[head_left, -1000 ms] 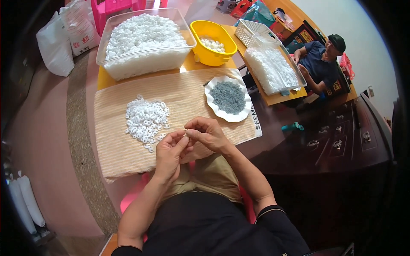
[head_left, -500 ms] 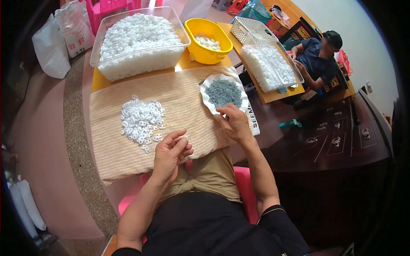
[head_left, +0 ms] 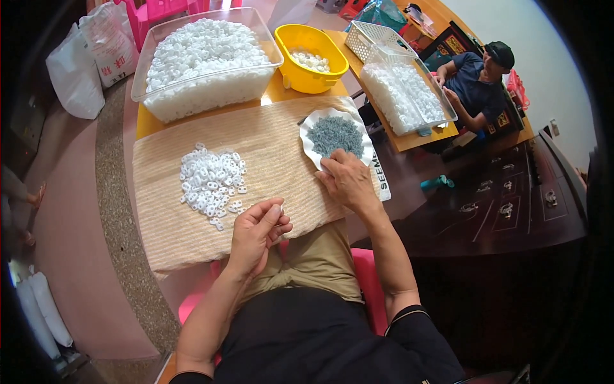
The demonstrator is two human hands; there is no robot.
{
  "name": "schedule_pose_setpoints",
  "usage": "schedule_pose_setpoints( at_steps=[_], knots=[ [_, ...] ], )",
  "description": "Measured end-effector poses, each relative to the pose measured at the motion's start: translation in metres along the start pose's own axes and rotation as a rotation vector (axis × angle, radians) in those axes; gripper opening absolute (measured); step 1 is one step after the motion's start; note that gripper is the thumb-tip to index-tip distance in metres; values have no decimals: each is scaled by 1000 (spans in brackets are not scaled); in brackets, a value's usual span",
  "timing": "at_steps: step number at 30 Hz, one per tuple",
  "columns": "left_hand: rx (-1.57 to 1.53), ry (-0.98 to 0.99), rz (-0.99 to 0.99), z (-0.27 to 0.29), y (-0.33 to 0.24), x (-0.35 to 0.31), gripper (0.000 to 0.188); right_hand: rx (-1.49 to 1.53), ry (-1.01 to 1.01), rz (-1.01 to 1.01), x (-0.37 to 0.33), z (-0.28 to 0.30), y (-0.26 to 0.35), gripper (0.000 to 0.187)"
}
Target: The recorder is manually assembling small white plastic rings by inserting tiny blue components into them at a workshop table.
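My left hand point(head_left: 256, 232) is closed in a pinch over the near edge of the cloth, with a small white plastic piece point(head_left: 283, 208) just showing at its fingertips. Beside it, to the far left, lies a loose pile of small white plastic pieces with holes point(head_left: 211, 178). My right hand point(head_left: 350, 181) reaches over the near rim of a white wavy-edged dish point(head_left: 308, 148). Its fingers are bent together at the edge of a heap of tiny grey-blue parts point(head_left: 334, 136); whatever lies between the fingertips is hidden.
A striped beige cloth point(head_left: 167, 233) covers the table. Behind it stand a clear bin point(head_left: 192, 105) full of white pieces and a yellow tub point(head_left: 306, 82). At the right, a person point(head_left: 476, 86) sits by another filled clear tray point(head_left: 441, 120). Sacks point(head_left: 75, 80) stand on the left.
My right hand has moved slightly down and its fingers have drawn in at the dish's near rim. My left hand has barely shifted, still pinching the white piece.
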State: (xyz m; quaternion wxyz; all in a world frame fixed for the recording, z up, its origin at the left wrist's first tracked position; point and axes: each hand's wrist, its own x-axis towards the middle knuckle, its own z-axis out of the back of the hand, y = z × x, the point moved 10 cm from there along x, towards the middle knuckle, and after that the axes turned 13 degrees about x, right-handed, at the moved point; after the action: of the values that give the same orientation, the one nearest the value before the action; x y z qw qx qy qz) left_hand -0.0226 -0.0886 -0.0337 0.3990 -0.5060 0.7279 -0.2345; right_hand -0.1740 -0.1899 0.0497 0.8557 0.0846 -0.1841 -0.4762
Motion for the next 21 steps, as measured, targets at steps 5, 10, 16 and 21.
schedule_pose_setpoints(
  at_steps=[5, 10, 16, 21],
  knots=[
    [33, -2, 6, -2, 1, -1, 25, 40, -94, 46, -3, 4, 5, 17],
    [74, -29, 24, 0, 2, -2, 27, 104, -170, 58, -8, 5, 3, 12],
    [122, -18, 18, 2, 5, -1, 26, 23, -188, 77, -6, 11, 11, 24],
    [126, -34, 35, 2, 8, -1, 25, -14, -157, 56, -7, 6, 7, 27]
  ],
)
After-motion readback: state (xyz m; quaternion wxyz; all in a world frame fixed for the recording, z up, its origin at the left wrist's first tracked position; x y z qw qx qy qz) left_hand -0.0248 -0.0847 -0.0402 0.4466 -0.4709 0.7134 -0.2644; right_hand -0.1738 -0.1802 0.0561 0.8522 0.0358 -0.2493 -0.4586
